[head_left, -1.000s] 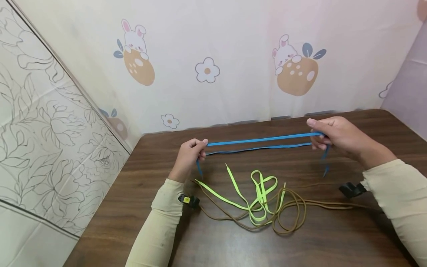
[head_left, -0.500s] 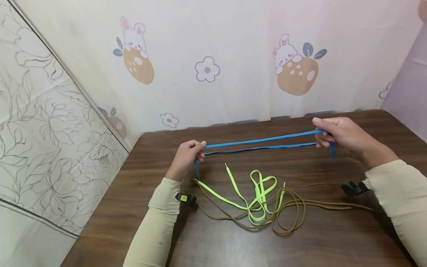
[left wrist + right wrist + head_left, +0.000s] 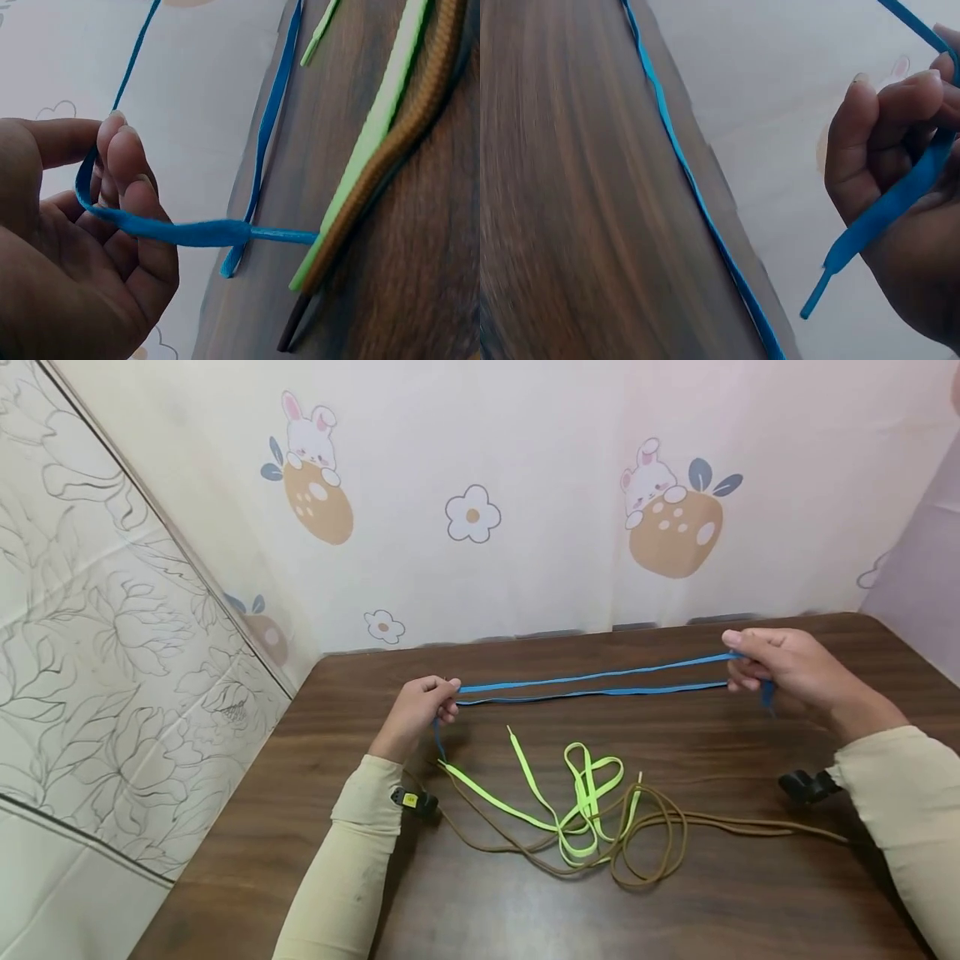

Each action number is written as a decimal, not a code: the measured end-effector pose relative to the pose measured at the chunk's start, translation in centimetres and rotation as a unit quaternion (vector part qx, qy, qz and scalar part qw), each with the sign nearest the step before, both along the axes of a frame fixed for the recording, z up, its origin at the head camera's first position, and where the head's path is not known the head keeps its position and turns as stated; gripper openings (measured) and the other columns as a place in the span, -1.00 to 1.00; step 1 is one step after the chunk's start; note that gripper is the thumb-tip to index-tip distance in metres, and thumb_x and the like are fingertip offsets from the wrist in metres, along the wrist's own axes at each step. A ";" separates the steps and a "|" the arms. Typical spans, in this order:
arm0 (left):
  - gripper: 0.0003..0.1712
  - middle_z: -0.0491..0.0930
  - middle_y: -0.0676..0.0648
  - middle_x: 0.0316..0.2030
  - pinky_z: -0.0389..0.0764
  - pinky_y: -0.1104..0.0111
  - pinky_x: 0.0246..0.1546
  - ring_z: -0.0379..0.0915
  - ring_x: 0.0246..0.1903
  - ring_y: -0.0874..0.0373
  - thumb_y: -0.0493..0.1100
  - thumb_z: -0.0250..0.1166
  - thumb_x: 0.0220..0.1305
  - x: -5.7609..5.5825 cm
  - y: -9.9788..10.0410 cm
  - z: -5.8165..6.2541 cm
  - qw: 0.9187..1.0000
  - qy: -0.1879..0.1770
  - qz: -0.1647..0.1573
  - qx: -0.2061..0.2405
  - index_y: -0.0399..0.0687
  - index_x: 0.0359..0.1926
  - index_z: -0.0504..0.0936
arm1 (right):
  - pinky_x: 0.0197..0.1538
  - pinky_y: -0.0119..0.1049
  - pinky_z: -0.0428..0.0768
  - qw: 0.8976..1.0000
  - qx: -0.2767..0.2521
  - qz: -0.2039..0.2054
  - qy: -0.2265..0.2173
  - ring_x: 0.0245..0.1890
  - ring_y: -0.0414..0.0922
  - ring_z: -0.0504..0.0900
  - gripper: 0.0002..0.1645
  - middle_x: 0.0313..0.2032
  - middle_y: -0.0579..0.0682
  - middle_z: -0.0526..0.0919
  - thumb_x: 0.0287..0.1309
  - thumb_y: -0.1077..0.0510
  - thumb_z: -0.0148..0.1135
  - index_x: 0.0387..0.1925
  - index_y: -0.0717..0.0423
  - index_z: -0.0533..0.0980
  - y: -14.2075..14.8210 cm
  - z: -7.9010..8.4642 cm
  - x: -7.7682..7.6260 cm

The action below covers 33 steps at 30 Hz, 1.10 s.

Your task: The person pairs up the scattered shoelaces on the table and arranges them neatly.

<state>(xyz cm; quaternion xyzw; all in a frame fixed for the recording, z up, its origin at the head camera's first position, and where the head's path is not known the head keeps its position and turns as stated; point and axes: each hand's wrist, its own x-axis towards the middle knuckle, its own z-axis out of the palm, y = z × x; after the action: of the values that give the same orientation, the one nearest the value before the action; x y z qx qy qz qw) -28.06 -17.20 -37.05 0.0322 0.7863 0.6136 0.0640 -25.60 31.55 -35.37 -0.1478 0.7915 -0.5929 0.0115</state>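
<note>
A flat blue shoelace (image 3: pixel 645 669) spans the air between both hands. My left hand (image 3: pixel 415 714) pinches it between thumb and fingers, and a short tail with its tip (image 3: pixel 285 235) hangs past the palm. At the other side my right hand (image 3: pixel 795 672) pinches it the same way; that end dangles below the fingers (image 3: pixel 849 142) in the right wrist view. Another blue strand (image 3: pixel 630 692) lies along the table behind, beyond the held one. Nearer to me lie a neon yellow-green shoelace (image 3: pixel 487 796) and a round brown shoelace (image 3: pixel 375 171), loosely looped over each other.
The dark wooden table (image 3: pixel 510 918) reaches back to a wall sheet (image 3: pixel 540 560) printed with rabbits and flowers. On the left stands a panel (image 3: pixel 97 635) with line-drawn flowers. A small black wrist camera (image 3: pixel 808 787) sits by the right sleeve.
My right hand has moved to the right, and my left hand slightly left, widening the span of blue lace. The neon and brown laces have not moved.
</note>
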 end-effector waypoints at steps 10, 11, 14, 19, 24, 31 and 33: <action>-0.54 0.55 -0.02 -0.56 0.54 0.35 -0.41 0.51 -0.56 0.20 -0.05 0.26 0.44 0.0 -0.2 -0.2 1.000 -0.006 0.003 0.003 -0.50 -0.19 0.52 | -0.38 -0.12 0.57 0.995 0.050 0.086 0.029 -0.61 0.13 0.30 -0.55 -0.68 0.10 0.21 0.57 0.26 -0.15 -0.57 0.25 0.27 2.3 -0.4 -0.3; -0.55 0.54 -0.02 -0.56 0.54 0.36 -0.42 0.50 -0.56 0.20 -0.06 0.26 0.44 0.0 -0.2 -0.2 1.000 -0.003 0.007 0.005 -0.50 -0.20 0.52 | -0.39 -0.10 0.54 0.994 0.037 0.102 0.029 -0.60 0.13 0.30 -0.58 -0.68 0.11 0.20 0.55 0.31 -0.15 -0.54 0.26 0.31 2.5 -0.5 -0.3; -0.53 0.54 -0.02 -0.56 0.54 0.39 -0.44 0.50 -0.56 0.20 -0.04 0.28 0.43 0.0 -0.2 -0.4 1.000 0.001 0.012 0.007 -0.51 -0.20 0.53 | -0.42 -0.08 0.49 0.990 0.002 0.139 0.021 -0.59 0.15 0.27 -0.67 -0.67 0.13 0.19 0.49 0.41 -0.16 -0.45 0.32 0.40 3.0 -0.9 -0.5; -0.50 0.54 -0.02 -0.55 0.54 0.38 -0.42 0.50 -0.54 0.19 -0.03 0.29 0.42 0.0 -0.2 -0.6 1.000 -0.001 0.005 -0.003 -0.53 -0.15 0.53 | -0.39 -0.17 0.56 0.990 -0.025 0.136 0.009 -0.61 0.16 0.19 -0.66 -0.67 0.13 0.21 0.50 0.41 -0.18 -0.41 0.34 0.44 3.6 -1.5 -0.8; -0.55 0.57 -0.04 -0.50 0.55 0.32 -0.35 0.50 -0.51 0.17 -0.07 0.30 0.41 -0.1 -0.1 -0.6 1.000 -0.003 -0.009 -0.017 -0.49 -0.08 0.57 | -0.30 -0.22 0.63 0.995 -0.001 0.098 -0.004 -0.60 0.12 0.31 -0.65 -0.66 0.08 0.31 0.53 0.34 -0.14 -0.41 0.38 0.44 3.9 -1.7 -0.8; -0.62 0.59 -0.08 -0.41 0.57 0.31 -0.32 0.53 -0.45 0.14 -0.11 0.31 0.40 -0.3 -0.8 -0.9 0.999 0.005 -0.009 -0.036 -0.43 -0.05 0.62 | -0.31 -0.16 0.64 0.997 0.052 0.045 -0.032 -0.57 0.05 0.42 -0.51 -0.66 0.03 0.33 0.56 0.18 -0.06 -0.58 0.28 0.26 3.9 -2.0 -0.8; -0.66 0.60 -0.09 -0.38 0.58 0.28 -0.29 0.54 -0.43 0.12 -0.12 0.31 0.40 -0.3 -1.1 -0.9 0.999 0.003 -0.009 -0.040 -0.38 -0.05 0.64 | -0.32 -0.14 0.64 0.997 0.057 0.038 -0.039 -0.56 0.06 0.42 -0.48 -0.66 0.02 0.34 0.56 0.15 -0.04 -0.60 0.27 0.23 3.9 -2.1 -0.8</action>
<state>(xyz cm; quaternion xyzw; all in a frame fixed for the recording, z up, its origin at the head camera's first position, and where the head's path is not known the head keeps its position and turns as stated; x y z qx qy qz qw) -28.39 -18.27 -37.97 0.0388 0.8103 0.5807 0.0682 -26.42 35.49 -37.51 -0.1533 0.8167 -0.5514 0.0732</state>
